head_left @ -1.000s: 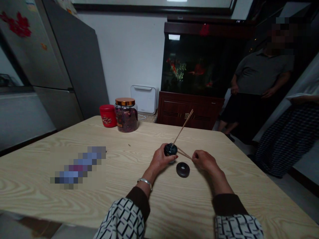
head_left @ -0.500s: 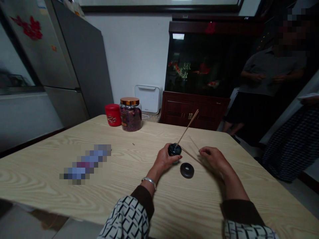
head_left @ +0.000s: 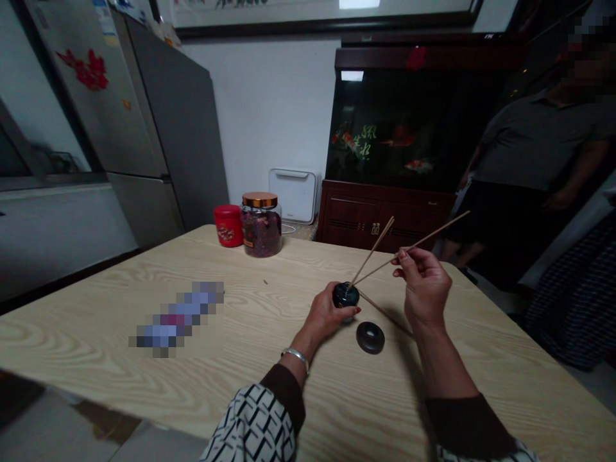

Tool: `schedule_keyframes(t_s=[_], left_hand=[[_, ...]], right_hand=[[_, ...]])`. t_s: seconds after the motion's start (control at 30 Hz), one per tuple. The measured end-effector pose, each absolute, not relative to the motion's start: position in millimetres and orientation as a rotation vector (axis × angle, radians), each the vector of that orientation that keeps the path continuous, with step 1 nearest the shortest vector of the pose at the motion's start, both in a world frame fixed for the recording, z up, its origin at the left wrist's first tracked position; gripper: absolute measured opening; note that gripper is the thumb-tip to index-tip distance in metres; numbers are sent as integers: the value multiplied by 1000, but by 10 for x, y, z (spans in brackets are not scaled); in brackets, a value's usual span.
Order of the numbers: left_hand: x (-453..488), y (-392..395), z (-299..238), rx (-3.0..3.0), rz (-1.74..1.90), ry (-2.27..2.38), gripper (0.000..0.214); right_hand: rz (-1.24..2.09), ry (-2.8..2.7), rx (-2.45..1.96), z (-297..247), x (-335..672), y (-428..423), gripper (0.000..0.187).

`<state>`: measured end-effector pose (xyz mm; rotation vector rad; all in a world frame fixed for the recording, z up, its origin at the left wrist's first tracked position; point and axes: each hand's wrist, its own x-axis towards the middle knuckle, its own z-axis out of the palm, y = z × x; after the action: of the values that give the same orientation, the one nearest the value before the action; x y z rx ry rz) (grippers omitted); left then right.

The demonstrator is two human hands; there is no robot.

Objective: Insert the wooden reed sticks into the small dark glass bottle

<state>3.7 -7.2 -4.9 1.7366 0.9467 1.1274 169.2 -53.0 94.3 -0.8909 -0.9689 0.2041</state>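
Bottle (head_left: 345,298) sits gripped in the left hand (head_left: 323,314); the right hand (head_left: 427,285) pinches a thin stick (head_left: 441,228) angled beside its neck.

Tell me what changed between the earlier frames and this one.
The right hand has picked up a thin stick from beside the bottle and raised it; its lower end is now at the bottle's mouth, though whether it is inside is unclear. The left hand still holds the bottle, the upright sticks remain in it, and the dark ring still lies nearby.
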Motion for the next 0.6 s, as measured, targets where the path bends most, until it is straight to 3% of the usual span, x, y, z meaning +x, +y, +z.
schedule_keyframes(t_s=[0.6], left_hand=[[34,-64,-45,1770,1119,959,58]], right_hand=[[272,-1341,-1251,623,1445,-385,25]])
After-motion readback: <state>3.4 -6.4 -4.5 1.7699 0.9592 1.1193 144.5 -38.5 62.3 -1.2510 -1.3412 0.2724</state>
